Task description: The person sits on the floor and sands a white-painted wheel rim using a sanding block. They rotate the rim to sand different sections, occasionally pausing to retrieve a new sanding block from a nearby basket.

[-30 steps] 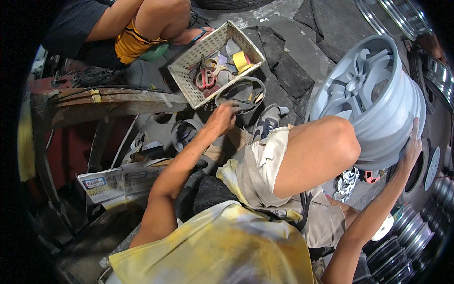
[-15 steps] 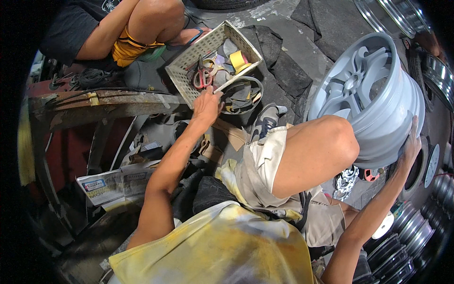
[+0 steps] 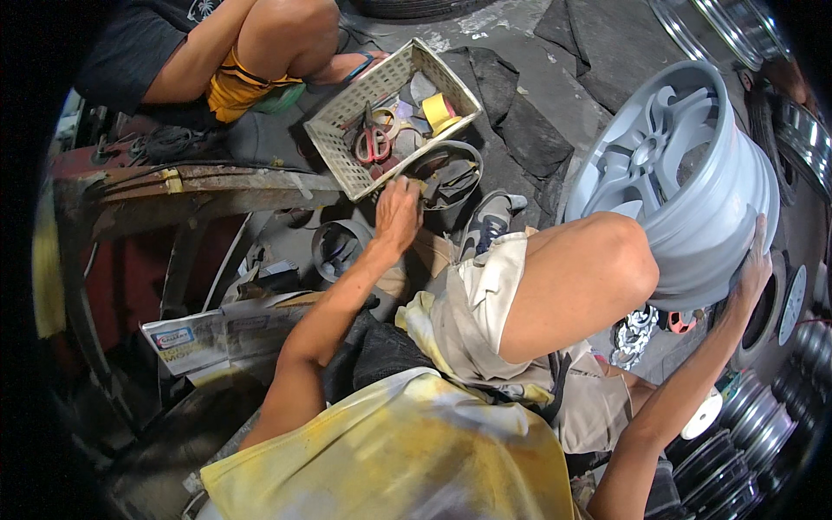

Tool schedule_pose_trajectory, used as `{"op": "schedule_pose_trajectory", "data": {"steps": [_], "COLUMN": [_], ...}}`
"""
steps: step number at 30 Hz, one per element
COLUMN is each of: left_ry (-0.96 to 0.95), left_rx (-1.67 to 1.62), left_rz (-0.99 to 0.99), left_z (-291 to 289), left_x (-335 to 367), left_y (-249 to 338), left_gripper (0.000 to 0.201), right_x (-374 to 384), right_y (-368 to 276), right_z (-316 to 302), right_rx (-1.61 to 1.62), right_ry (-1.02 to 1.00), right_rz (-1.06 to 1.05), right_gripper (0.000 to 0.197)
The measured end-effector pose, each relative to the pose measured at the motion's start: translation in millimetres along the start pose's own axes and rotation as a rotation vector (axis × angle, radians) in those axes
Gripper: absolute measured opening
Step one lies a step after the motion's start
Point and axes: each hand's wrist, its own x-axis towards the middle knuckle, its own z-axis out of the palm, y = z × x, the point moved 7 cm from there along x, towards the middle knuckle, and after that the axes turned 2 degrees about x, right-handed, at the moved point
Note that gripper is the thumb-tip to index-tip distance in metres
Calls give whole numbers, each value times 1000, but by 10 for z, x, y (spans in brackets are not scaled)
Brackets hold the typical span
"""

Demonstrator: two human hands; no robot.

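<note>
A grey alloy wheel rim stands tilted on my right, its spoked face turned left. My right hand holds it at the lower right, fingers stretched along the outer barrel. My left hand is at the near left rim of a round bucket with dark sheets and scraps inside. Its fingers are curled at that rim, and what they hold, if anything, is hidden. Just behind the bucket sits a cream plastic crate. It contains red-handled scissors, a roll of yellow tape and worn discs.
A rusty metal beam runs along the left. Below the left wrist stands a small round container. Newspaper lies lower left. A person's bent knee is at the upper left. Stacked wheel rims line the right.
My left hand has moved right and toward me, from the crate's near corner to the bucket's rim, uncovering the small round container. The right hand and wheel rim stay put.
</note>
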Motion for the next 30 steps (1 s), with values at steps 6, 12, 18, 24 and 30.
{"op": "schedule_pose_trajectory", "data": {"steps": [6, 12, 18, 24, 30], "left_ry": [-79, -91, -438, -639, -565], "left_rx": [-126, -194, 133, 377, 309], "left_rz": [-4, 63, 186, 357, 344], "left_z": [128, 160, 8, 551, 339], "left_x": [-229, -5, 570, 616, 667], "left_y": [326, 273, -201, -174, -131], "left_gripper": [38, 43, 20, 14, 15], "right_x": [32, 110, 1, 8, 88], "right_y": [44, 176, 75, 33, 151], "right_z": [4, -55, -41, 10, -40], "right_rx": [16, 0, -9, 30, 52], "right_ry": [-27, -16, 6, -4, -2], "right_rz": [14, 66, 43, 19, 28], "right_gripper": [77, 78, 80, 79, 75]}}
